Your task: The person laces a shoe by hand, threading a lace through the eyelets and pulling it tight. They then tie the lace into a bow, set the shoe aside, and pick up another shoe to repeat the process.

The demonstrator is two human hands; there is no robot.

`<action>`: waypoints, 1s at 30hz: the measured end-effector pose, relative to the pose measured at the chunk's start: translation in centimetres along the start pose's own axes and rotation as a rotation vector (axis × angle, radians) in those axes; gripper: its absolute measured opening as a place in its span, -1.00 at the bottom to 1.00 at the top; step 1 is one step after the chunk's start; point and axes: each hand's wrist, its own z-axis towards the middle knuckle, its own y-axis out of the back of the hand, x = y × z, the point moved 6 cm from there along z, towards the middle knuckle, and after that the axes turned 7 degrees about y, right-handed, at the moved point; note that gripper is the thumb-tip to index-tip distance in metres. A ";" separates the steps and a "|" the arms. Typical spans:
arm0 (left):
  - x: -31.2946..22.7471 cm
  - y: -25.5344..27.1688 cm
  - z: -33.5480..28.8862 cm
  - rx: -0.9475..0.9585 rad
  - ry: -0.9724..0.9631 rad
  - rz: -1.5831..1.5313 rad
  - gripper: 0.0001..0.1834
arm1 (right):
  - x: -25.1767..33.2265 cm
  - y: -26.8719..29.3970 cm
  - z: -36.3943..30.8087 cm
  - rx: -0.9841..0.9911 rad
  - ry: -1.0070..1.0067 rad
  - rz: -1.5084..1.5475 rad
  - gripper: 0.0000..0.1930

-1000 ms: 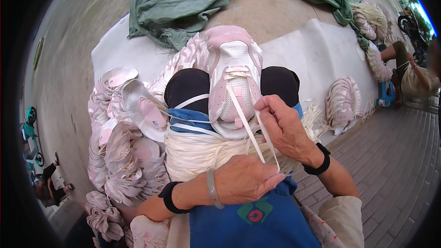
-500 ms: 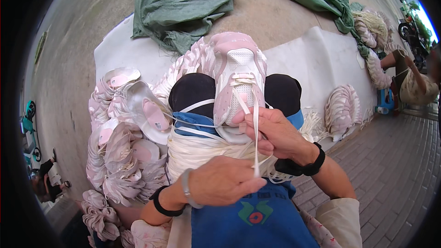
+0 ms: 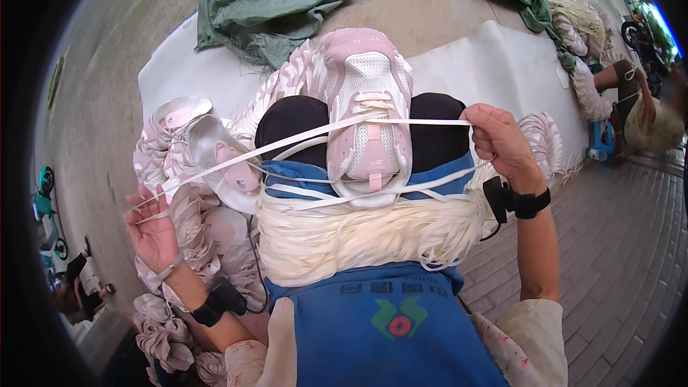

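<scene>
Between my knees, a pink and white sneaker upper (image 3: 360, 44) stands with its toe end away from me. White shoelace (image 3: 290, 140) runs through its upper eyelets and stretches out tight to both sides. My left hand (image 3: 153, 233), palm up and fingers loosely bent, holds one lace end far out to the left. On the right, level with the eyelets, my right hand (image 3: 498, 140) grips the other end in closed fingers. A thick bundle of cream laces (image 3: 358, 240) lies across my lap, over a blue apron (image 3: 344, 322).
Piles of pink and white shoe uppers (image 3: 193, 226) lie to my left, and a stacked row (image 3: 542, 142) lies on the right. A white sheet (image 3: 476, 64) covers the ground ahead, with green sacks (image 3: 279, 7) beyond it. Another person (image 3: 652, 118) sits at far right.
Both hands have moved apart from in front of the upper, the left far out to the left, the right out and upward. The lace between them is now drawn tight through the eyelets.
</scene>
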 end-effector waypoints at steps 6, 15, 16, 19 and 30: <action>-12.8 7.8 -2.3 -0.468 -0.512 -0.024 -0.79 | -1.0 3.7 1.8 -0.237 0.062 -0.059 -0.83; 3.2 -7.3 2.3 -0.061 -0.059 0.774 -0.43 | 0.1 6.4 2.0 -0.410 0.331 -0.623 -0.78; 7.2 -10.8 2.6 -0.117 -0.048 0.974 -0.41 | 0.6 5.9 1.8 -0.455 0.507 -0.979 -0.79; 15.9 -15.1 3.3 -0.085 0.157 1.166 -0.58 | 3.1 2.3 -0.1 -0.466 0.717 -1.164 -0.84; 26.8 -18.5 5.8 0.311 0.016 1.876 -0.86 | 1.1 -8.6 -4.9 0.240 0.624 -1.227 -0.88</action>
